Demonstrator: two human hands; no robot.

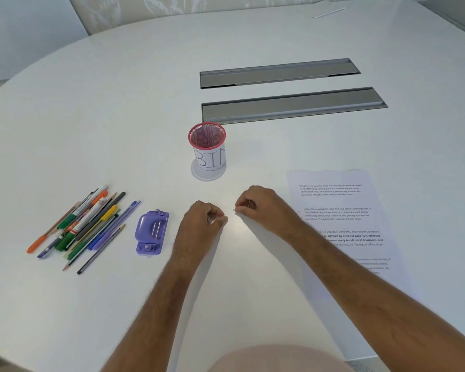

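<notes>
Near the middle of the white table [118,116], we see both hands close together but not touching. The right hand [261,208] is curled, pinching a thin dark sliver [249,203] between thumb and fingers, too small to identify. The left hand [202,224] is curled with its thumb against the fingertips; we cannot tell whether it pinches anything. At 12 o'clock from the hands stands a red mesh cup [207,146] with a paper label, upright on a round base. At 9 o'clock, just beside the left hand, lies a purple punch [151,232], and farther out at 9 o'clock a heap of pens and pencils [89,224]. At 3 o'clock lies a printed sheet [338,200], partly under the right forearm.
</notes>
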